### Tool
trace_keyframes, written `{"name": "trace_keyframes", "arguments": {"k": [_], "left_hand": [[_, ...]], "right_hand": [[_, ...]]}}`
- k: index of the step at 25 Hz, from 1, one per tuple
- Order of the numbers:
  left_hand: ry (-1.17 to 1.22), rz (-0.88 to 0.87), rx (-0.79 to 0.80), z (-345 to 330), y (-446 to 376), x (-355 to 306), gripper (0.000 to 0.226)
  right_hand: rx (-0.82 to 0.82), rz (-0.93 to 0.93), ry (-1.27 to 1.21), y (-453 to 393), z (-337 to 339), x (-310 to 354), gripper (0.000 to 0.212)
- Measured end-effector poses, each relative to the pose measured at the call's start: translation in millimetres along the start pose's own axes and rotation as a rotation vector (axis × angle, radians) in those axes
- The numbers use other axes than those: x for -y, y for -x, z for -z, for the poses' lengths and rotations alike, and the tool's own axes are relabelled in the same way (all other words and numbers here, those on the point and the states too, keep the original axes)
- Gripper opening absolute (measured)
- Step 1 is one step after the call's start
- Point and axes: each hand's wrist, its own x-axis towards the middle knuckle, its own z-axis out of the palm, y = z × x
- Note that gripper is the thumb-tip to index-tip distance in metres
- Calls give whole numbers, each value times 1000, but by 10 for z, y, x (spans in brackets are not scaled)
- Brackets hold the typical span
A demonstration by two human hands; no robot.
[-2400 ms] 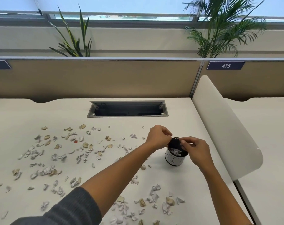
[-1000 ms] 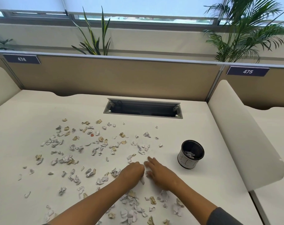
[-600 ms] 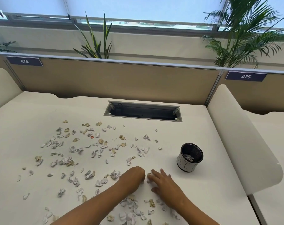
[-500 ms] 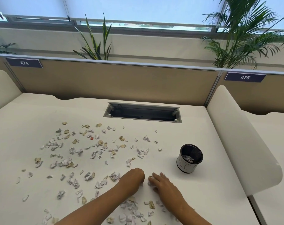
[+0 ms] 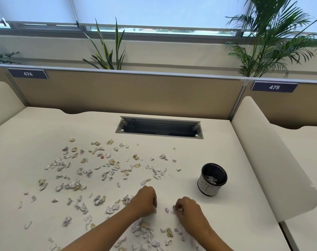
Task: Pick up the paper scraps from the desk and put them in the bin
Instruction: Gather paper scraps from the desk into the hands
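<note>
Several white and tan paper scraps (image 5: pixel 78 185) lie scattered over the cream desk (image 5: pixel 226 223), mostly left and centre, with more near the front edge. A small black bin (image 5: pixel 212 179) with a white label stands at the right, holding a few scraps. My left hand (image 5: pixel 145 201) rests on the desk with its fingers curled; what they hold is hidden. Just to its right, my right hand (image 5: pixel 187 208) has its fingers curled round a white scrap. Both hands sit below and left of the bin.
A grey cable tray opening (image 5: pixel 159 127) is cut into the desk's back. Tan partition panels with number plates 474 (image 5: pixel 28 74) and 475 (image 5: pixel 274 87) close the back. A cream side divider (image 5: pixel 273 160) rises right of the bin. Plants stand behind.
Both hands came down from the bin to the scraps near the front. My right hand's fingers have curled in around a scrap and the two hands have moved slightly apart.
</note>
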Motion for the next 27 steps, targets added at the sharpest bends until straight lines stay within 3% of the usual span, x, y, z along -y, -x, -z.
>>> {"name": "trace_keyframes", "arguments": {"k": [3, 6, 10, 15, 18, 22, 27], "left_hand": [[33, 27, 5, 10, 11, 3, 11], [63, 55, 5, 45, -4, 0, 9], [85, 72, 5, 116, -16, 6, 11], [169, 44, -57, 244, 1, -67, 13], [269, 22, -76, 331, 9, -213, 13], [426, -25, -67, 458, -18, -551, 15], [533, -94, -31, 561, -141, -1175, 11]], "right_hand": [[-63, -68, -261, -37, 388, 24, 11], [-243, -125, -459, -82, 868, -119, 16], [-450, -234, -426, -101, 1289, -444, 11], [-456, -286, -430, -168, 1245, -627, 6], [-422, -260, -494, -173, 1144, -664, 15], [-438, -246, -514, -145, 1068, -714, 29], [-495, -265, -574, -24, 1020, -715, 32]]}}
